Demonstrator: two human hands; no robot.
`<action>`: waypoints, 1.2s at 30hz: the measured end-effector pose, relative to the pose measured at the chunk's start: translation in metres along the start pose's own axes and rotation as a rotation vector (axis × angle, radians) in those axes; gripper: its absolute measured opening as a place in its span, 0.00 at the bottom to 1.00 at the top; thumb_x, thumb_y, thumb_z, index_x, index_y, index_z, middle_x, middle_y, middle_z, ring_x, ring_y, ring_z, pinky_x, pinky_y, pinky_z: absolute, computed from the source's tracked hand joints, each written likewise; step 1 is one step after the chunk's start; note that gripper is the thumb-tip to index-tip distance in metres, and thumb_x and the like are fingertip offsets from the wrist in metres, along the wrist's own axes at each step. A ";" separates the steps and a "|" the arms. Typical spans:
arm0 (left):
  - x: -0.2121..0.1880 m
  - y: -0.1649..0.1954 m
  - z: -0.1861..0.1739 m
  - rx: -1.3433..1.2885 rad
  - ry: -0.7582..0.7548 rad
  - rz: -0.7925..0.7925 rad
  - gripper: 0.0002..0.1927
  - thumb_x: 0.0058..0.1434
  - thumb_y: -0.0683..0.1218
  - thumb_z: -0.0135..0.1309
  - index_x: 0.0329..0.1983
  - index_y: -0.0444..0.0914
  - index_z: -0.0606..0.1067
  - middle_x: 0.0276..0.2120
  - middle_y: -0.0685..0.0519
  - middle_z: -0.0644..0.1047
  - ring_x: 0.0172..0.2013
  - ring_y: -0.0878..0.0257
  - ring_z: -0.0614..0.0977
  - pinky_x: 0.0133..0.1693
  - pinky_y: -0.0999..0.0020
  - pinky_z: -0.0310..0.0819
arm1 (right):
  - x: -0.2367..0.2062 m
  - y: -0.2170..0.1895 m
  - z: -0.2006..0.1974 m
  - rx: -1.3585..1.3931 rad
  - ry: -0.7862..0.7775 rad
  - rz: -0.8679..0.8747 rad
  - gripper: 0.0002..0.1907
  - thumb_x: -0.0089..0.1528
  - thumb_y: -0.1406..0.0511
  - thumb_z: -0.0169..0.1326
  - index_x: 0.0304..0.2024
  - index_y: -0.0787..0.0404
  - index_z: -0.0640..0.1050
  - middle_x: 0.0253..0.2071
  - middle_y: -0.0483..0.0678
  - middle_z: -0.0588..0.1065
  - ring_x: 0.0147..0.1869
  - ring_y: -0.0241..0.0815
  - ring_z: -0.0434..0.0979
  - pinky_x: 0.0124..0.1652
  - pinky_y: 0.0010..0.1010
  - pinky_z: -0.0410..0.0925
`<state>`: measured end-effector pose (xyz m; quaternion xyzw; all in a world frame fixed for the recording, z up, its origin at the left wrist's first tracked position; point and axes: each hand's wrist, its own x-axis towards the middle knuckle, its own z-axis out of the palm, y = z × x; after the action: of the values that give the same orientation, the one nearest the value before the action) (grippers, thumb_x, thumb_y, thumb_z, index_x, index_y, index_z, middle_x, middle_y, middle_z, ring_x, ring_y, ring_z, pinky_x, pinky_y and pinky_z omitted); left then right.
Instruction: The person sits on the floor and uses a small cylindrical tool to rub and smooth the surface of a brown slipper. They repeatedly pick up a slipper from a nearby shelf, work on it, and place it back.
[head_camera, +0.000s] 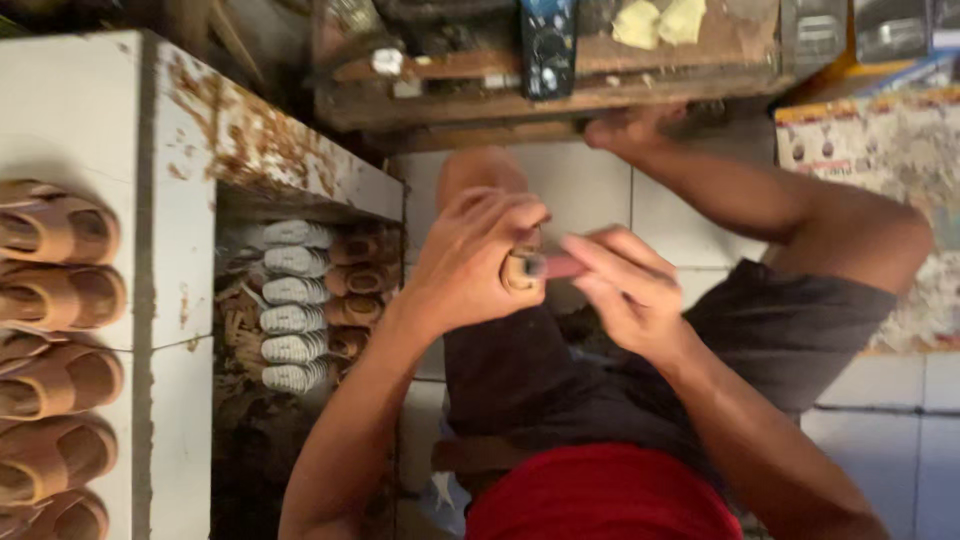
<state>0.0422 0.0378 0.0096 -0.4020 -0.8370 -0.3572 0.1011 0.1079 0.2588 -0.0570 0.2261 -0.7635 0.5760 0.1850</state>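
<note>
My left hand (470, 262) is curled around a small tan leather piece (519, 270), gripping it over my lap. My right hand (625, 285) pinches a thin reddish tool (562, 266) whose tip touches that leather piece. Both hands meet above my dark shorts (560, 370) and red shirt (600, 495). My bare legs stretch out over a white tiled floor (590, 190).
A white, rust-stained shelf unit (170, 250) stands at the left, with brown sandals (55, 300) on top and grey soles (292, 305) inside. A cluttered wooden bench (520, 85) lies ahead. Patterned paper (890, 150) covers the right.
</note>
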 end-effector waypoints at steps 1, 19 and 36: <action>0.001 0.000 0.000 0.001 -0.005 0.004 0.30 0.52 0.44 0.68 0.55 0.42 0.66 0.50 0.52 0.76 0.52 0.51 0.80 0.61 0.52 0.71 | -0.001 -0.001 0.000 -0.004 -0.022 0.014 0.18 0.66 0.76 0.55 0.59 0.69 0.75 0.43 0.54 0.77 0.42 0.44 0.76 0.41 0.29 0.70; 0.005 0.001 -0.008 -0.057 -0.007 -0.063 0.31 0.46 0.47 0.69 0.53 0.41 0.70 0.41 0.49 0.77 0.46 0.49 0.80 0.56 0.52 0.71 | -0.047 0.017 0.014 0.048 0.145 0.146 0.17 0.70 0.72 0.50 0.61 0.71 0.74 0.43 0.51 0.76 0.43 0.40 0.76 0.44 0.29 0.70; -0.002 0.051 0.099 -0.851 0.634 -0.528 0.32 0.69 0.62 0.47 0.71 0.46 0.59 0.68 0.50 0.66 0.69 0.53 0.67 0.68 0.52 0.60 | 0.024 0.024 0.048 0.582 0.638 0.311 0.24 0.69 0.57 0.48 0.63 0.63 0.71 0.59 0.49 0.74 0.61 0.45 0.73 0.60 0.36 0.66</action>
<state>0.0932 0.1256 -0.0365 -0.0590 -0.6208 -0.7772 0.0839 0.0735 0.2152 -0.0762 -0.0373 -0.4998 0.8281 0.2509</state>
